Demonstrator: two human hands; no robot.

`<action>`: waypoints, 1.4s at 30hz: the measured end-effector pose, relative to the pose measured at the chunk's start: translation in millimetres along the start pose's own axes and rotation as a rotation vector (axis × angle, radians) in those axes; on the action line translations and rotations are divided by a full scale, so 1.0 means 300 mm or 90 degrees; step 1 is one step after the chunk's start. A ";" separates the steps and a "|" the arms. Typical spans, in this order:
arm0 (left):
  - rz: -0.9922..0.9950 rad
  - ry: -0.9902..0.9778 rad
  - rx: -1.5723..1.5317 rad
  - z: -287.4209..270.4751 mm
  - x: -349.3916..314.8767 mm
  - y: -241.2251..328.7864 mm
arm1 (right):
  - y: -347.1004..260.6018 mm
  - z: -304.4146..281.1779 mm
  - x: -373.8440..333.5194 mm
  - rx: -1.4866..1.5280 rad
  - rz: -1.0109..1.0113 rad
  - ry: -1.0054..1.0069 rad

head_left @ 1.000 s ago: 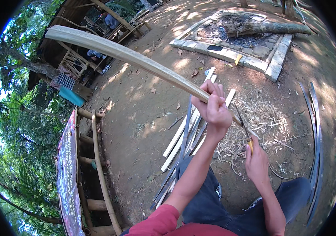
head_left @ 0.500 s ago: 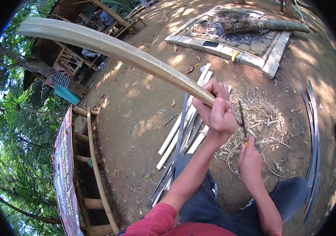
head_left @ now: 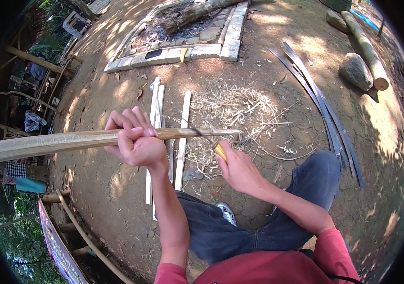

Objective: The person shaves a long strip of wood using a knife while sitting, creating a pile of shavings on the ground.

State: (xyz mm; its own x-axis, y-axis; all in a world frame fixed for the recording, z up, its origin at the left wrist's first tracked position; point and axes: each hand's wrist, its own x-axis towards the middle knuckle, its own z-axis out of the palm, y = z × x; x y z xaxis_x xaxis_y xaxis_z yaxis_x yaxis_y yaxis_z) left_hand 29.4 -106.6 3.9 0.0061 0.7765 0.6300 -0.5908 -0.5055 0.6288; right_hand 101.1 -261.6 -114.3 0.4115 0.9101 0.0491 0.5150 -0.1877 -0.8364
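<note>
My left hand point(head_left: 138, 146) is closed around a long pale wooden stave point(head_left: 60, 143), which lies almost level across the view and runs off past the left edge. Its narrow pointed tip point(head_left: 228, 132) sticks out to the right of my fingers. In my right hand point(head_left: 241, 171) is a knife with a yellow handle point(head_left: 220, 152). The thin dark blade slants up to the left and crosses the stave between my left hand and the tip. Whether the edge bites into the wood, I cannot tell.
Curly wood shavings point(head_left: 249, 106) are heaped on the dirt in front of me. Pale strips point(head_left: 181, 142) lie left of them, long dark strips point(head_left: 323, 102) to the right. A stone-edged fire pit point(head_left: 206, 51) is ahead; a rock point(head_left: 356, 72) and a log point(head_left: 365, 49) are far right.
The stave has swung down from a steep slant to nearly level, my left hand moving left with it. My right hand has moved left and up, and the view has turned right.
</note>
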 end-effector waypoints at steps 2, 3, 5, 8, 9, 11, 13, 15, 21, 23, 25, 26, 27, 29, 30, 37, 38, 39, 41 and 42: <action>-0.009 -0.003 0.005 -0.004 -0.001 0.000 | -0.030 0.012 -0.033 -0.043 -0.036 0.019; -0.010 -0.006 0.003 -0.008 0.000 0.006 | -0.043 0.014 -0.040 -0.051 -0.044 0.026; -0.011 -0.010 0.003 -0.017 -0.001 0.019 | -0.057 0.021 -0.050 -0.066 -0.062 0.039; -0.013 -0.033 0.005 0.003 -0.021 0.009 | 0.144 0.115 -0.006 -0.147 0.122 -0.055; -0.013 -0.024 -0.001 -0.009 -0.009 0.010 | 0.130 0.107 0.003 -0.126 0.112 -0.059; -0.013 -0.007 -0.014 -0.044 0.016 0.002 | 0.092 0.086 0.015 -0.084 0.090 -0.067; -0.009 0.004 -0.009 -0.045 0.024 -0.005 | 0.094 0.060 0.020 -0.006 0.099 -0.106; -0.008 0.014 -0.005 -0.041 0.029 -0.011 | 0.123 0.038 0.036 0.000 0.031 -0.080; 0.025 0.037 0.002 -0.008 -0.005 -0.014 | 0.044 0.031 -0.010 -0.034 0.054 -0.029; -0.003 0.006 -0.002 -0.012 0.003 0.006 | 0.006 0.029 -0.017 -0.039 0.014 -0.019; -0.012 0.002 -0.032 0.004 -0.004 -0.009 | -0.024 0.004 -0.033 -0.072 -0.053 0.029; -0.014 0.016 -0.039 0.004 -0.007 -0.012 | -0.042 -0.006 -0.038 -0.075 -0.064 0.035; -0.021 0.030 -0.049 0.009 -0.010 -0.015 | -0.058 -0.018 -0.047 -0.079 -0.070 0.042; -0.023 0.021 -0.030 0.017 -0.005 0.010 | -0.028 0.024 -0.031 -0.089 -0.010 -0.001; -0.032 0.018 -0.025 0.025 -0.012 0.007 | 0.013 0.042 -0.022 -0.099 0.029 -0.021; -0.053 0.058 -0.035 0.041 0.016 0.005 | 0.114 0.028 0.050 0.002 0.104 -0.090; -0.051 0.048 -0.036 0.044 0.008 0.007 | 0.133 0.038 0.047 0.017 0.084 -0.073; -0.055 0.034 -0.042 0.052 -0.011 -0.004 | 0.135 0.020 0.043 0.029 0.092 -0.076; -0.050 0.018 -0.042 0.047 -0.008 -0.004 | 0.075 0.001 0.025 0.064 0.093 -0.097; -0.052 0.018 -0.047 0.051 -0.010 -0.007 | 0.033 -0.020 0.014 0.051 0.091 -0.097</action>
State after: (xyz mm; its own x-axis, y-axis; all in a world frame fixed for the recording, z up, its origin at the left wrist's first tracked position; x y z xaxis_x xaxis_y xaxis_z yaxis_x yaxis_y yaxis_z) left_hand 42.9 -113.4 7.6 0.0345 0.8243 0.5650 -0.6467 -0.4126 0.6415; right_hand 112.6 -261.8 -119.0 0.3544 0.9227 -0.1520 0.3956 -0.2952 -0.8697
